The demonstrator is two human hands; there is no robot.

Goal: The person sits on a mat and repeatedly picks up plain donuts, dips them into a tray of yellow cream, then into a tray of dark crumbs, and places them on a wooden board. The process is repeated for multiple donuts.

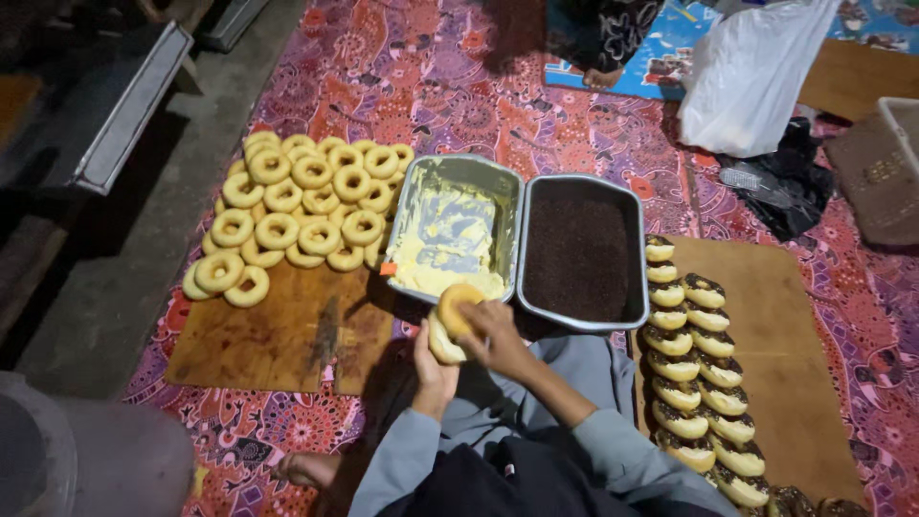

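My left hand (433,369) holds a plain doughnut half (443,343) just below the metal tray of yellow cream (418,206). My right hand (498,335) grips another doughnut piece (458,304) at that tray's near edge, touching the cream. Beside it on the right stands a metal tray of dark chocolate sprinkles (579,254). A pile of plain ring doughnuts (297,206) lies on a wooden board (278,335) to the left. Rows of sprinkle-topped doughnuts (699,373) sit on a second board (795,364) to the right.
A patterned red cloth (431,86) covers the floor. A white plastic bag (756,72), a black bag (785,187) and a brown basket (876,168) lie at the far right. Another person's foot (601,77) shows at the top. Grey concrete (144,258) runs along the left.
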